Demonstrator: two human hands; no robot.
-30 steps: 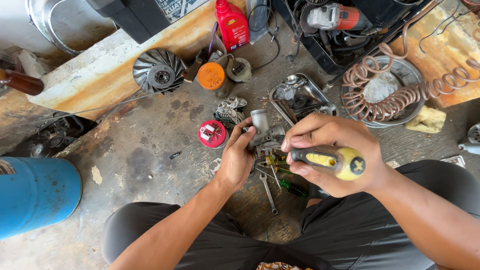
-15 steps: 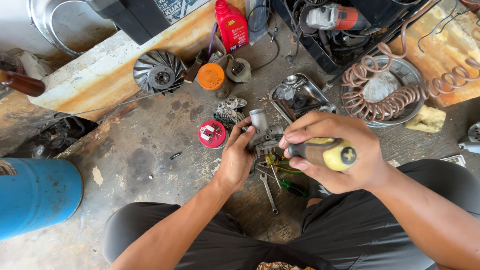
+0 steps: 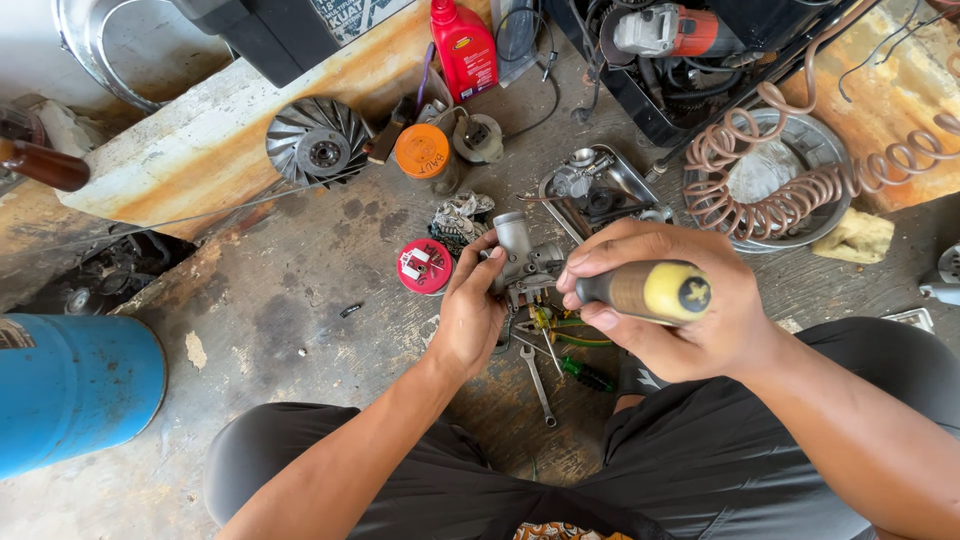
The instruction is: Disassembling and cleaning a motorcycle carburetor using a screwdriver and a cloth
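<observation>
My left hand (image 3: 470, 310) grips a small grey metal carburetor (image 3: 522, 258), held just above the concrete floor between my knees. In my right hand (image 3: 665, 315) is a screwdriver with a yellow and black handle (image 3: 645, 291); its shaft points left into the carburetor body and is mostly hidden by my fingers. A red round lid (image 3: 424, 266) holding small parts lies just left of my left hand. Below the carburetor, a wrench (image 3: 536, 382) and a green-handled screwdriver (image 3: 585, 374) rest on the floor.
A metal tray of parts (image 3: 622, 181) sits behind the carburetor, a crumpled rag (image 3: 459, 217) beside it. Farther back are a finned pulley (image 3: 318, 141), an orange-lidded can (image 3: 422, 154), a red oil bottle (image 3: 464, 47), a coiled air hose (image 3: 800, 190) and an angle grinder (image 3: 672, 30). A blue cylinder (image 3: 70, 388) lies left.
The screwdriver handle has turned in my right hand, its yellow butt end swinging up toward the camera. My left hand keeps its hold on the carburetor in the same place.
</observation>
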